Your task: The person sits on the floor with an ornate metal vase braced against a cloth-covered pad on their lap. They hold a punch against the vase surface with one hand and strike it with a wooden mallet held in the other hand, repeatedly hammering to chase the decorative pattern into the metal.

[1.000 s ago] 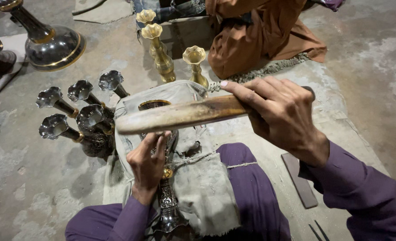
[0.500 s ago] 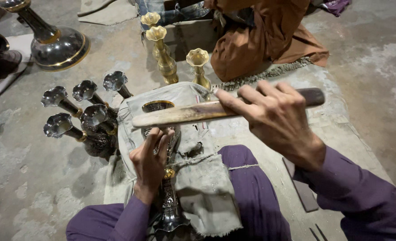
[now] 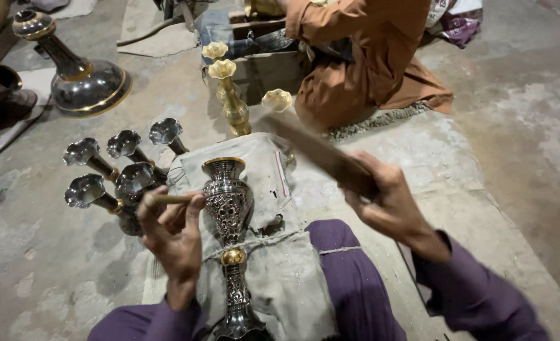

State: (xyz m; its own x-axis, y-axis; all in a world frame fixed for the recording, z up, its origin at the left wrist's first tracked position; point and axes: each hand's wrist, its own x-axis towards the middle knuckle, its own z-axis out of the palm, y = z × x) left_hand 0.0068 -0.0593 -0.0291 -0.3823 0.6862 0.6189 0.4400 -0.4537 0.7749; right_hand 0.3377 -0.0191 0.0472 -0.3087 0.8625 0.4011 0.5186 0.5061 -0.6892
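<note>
An engraved silver vase (image 3: 229,208) with a brass ring at its waist lies on a grey cloth (image 3: 280,278) over my lap. My left hand (image 3: 172,237) is beside the vase's body, fingers closed on a thin brass-coloured tool (image 3: 166,198) whose tip points at the vase. My right hand (image 3: 387,202) grips a long wooden stick (image 3: 318,155), blurred with motion, raised to the right of the vase and slanting up to the left.
Several silver flared vases (image 3: 112,173) stand at my left. Three brass vases (image 3: 232,101) stand ahead. A large dark urn (image 3: 81,79) sits at the far left. A person in orange (image 3: 362,63) kneels ahead on the concrete floor.
My right hand has swung the wooden stick off the vase, up and to the right. My left hand has slid to the vase's left side, uncovering the vase's engraved body.
</note>
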